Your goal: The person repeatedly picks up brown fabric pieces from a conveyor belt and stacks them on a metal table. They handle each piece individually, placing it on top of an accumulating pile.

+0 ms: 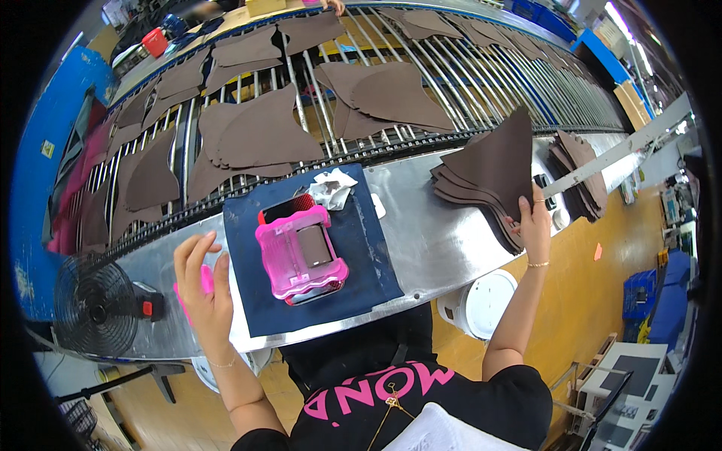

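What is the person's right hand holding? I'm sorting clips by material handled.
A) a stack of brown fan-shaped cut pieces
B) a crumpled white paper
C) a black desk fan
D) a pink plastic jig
A: the right hand grips the stack of brown fan-shaped cut pieces, tilting them up off the steel bench.

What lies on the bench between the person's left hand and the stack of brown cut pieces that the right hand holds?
In the head view, between the left hand and the brown stack lie a dark blue mat bearing a pink device, then bare metal bench.
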### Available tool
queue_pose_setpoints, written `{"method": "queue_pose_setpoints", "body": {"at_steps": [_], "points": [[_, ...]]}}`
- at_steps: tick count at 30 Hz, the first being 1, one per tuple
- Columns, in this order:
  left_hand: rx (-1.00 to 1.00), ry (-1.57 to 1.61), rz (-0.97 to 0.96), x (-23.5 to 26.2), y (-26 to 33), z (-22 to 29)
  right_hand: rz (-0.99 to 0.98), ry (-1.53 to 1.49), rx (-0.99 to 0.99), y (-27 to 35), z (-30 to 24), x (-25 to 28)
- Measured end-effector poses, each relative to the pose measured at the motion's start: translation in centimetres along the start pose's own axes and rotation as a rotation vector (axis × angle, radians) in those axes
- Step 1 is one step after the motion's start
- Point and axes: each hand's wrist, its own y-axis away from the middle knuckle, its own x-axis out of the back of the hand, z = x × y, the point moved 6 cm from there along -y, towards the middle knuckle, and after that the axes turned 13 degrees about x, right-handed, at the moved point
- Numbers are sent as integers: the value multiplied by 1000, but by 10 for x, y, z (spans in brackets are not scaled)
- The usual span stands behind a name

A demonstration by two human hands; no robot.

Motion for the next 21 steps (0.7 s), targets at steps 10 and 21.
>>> {"method": "queue_pose_setpoints", "body": {"at_steps": [10,21], "points": [[128,345,-127,-43,-30,10,-12,-734,708,13,-182,8],[425,762,-181,24,-26,-29,-209,-626,803,18,-233,-72]]}}
